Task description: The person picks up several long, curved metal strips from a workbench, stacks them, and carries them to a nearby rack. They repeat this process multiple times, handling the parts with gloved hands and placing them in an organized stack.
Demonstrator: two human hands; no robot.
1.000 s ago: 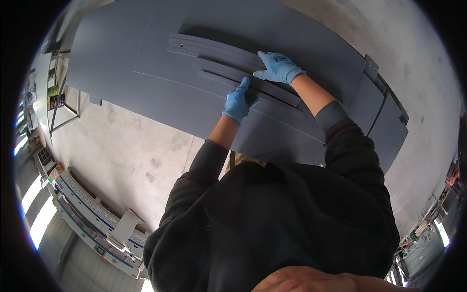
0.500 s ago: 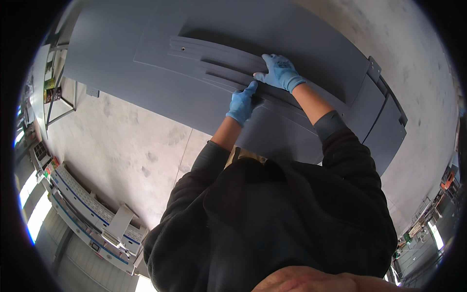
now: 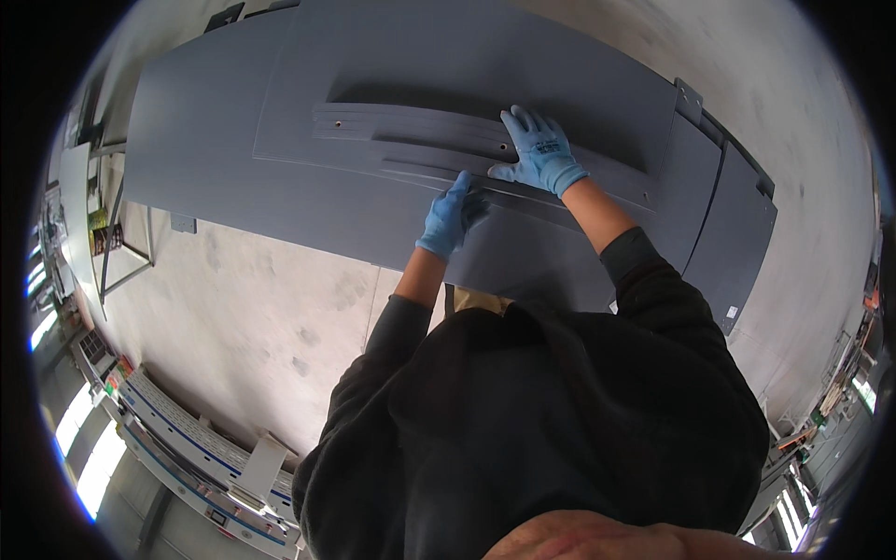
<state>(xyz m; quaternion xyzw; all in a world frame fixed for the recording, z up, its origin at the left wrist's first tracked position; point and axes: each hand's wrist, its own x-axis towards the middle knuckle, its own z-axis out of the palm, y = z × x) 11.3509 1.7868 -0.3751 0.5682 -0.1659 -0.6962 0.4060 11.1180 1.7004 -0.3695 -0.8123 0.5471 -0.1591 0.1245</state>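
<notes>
A large flat grey panel (image 3: 201, 131) lies before me. On it rests a long grey strip (image 3: 415, 123) with small holes, and thinner grey strips (image 3: 420, 171) lie along its near side. My gloved right hand (image 3: 539, 154) lies spread on the long strip, its thumb reaching the near edge beside a hole. To the left and nearer my body is my gloved left hand (image 3: 446, 219), its index finger stretched toward the thin strip's edge. The other fingers of that hand are partly blurred, and I see nothing held in it.
Separate grey sections with a dark gap (image 3: 714, 205) adjoin the panel at the right. A metal bracket (image 3: 689, 99) sticks out at the far right edge. To the left stands a metal frame (image 3: 131, 247) on the concrete floor (image 3: 280, 317). A long white machine (image 3: 191, 443) stands at the lower left.
My left hand has drawn away from the right, a little left and toward me. The right hand stays on the strip with fingers more spread. The whole view has shifted and turned slightly.
</notes>
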